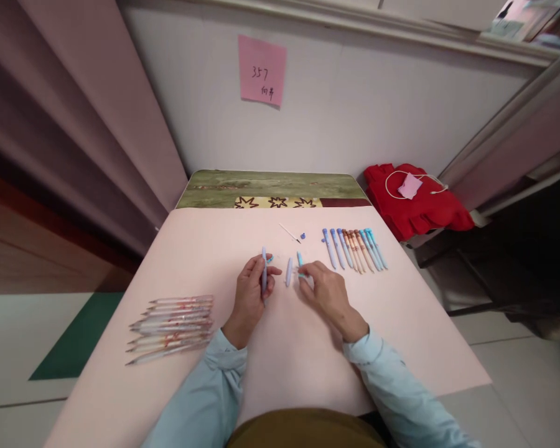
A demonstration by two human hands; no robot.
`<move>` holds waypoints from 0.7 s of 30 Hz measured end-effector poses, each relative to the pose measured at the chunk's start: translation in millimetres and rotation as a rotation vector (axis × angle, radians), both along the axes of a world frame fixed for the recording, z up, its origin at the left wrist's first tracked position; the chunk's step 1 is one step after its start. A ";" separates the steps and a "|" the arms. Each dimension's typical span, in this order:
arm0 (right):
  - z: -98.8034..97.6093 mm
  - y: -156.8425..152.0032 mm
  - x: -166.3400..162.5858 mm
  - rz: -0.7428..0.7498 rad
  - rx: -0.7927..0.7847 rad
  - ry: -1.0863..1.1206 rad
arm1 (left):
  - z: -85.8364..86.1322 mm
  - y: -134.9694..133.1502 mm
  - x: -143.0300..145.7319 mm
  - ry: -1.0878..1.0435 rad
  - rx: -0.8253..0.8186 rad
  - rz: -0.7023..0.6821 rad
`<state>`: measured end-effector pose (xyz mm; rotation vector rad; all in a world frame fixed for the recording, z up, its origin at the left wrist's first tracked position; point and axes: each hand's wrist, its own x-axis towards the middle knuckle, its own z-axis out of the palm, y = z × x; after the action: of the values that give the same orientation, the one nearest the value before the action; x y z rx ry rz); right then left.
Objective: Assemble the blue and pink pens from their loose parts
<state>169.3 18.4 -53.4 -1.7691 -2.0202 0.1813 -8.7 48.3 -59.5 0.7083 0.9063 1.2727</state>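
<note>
My left hand [252, 283] is closed round a pale lavender-blue pen barrel [264, 264], held roughly upright. A small turquoise piece [269, 259] shows right behind its fingers. My right hand [324, 286] has thumb and fingertips drawn together low over the table; what they hold, if anything, is too small to make out. Just beyond those fingertips a turquoise pen part [299, 256] shows, partly covered. Between the hands lies another pale lavender pen barrel [289, 272]. Farther back are a thin white refill with a dark tip [289, 233] and a small blue piece [303, 236].
Blue, brown and turquoise-topped pens [354, 249] lie in a row at the right. Several pale, slim pens or refills [175, 323] are grouped at the left on the white-covered table [298, 373]. Beyond its right edge is a red cloth [396, 199] with a cable.
</note>
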 end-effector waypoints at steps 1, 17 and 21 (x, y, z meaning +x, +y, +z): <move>-3.5 -8.7 -0.4 0.004 -0.006 -0.012 | -0.8 -0.7 0.9 0.001 0.004 -0.008; -34.7 -16.8 11.1 -0.229 0.034 0.942 | 1.5 -6.9 -9.7 -0.095 0.058 0.177; -40.0 -9.2 16.4 -0.313 0.027 1.202 | 0.7 -13.7 -10.4 -0.114 0.029 0.162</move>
<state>185.7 9.2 -93.4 -1.3581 -0.8685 0.8592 -19.1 34.6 -58.7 0.5875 0.8663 1.4576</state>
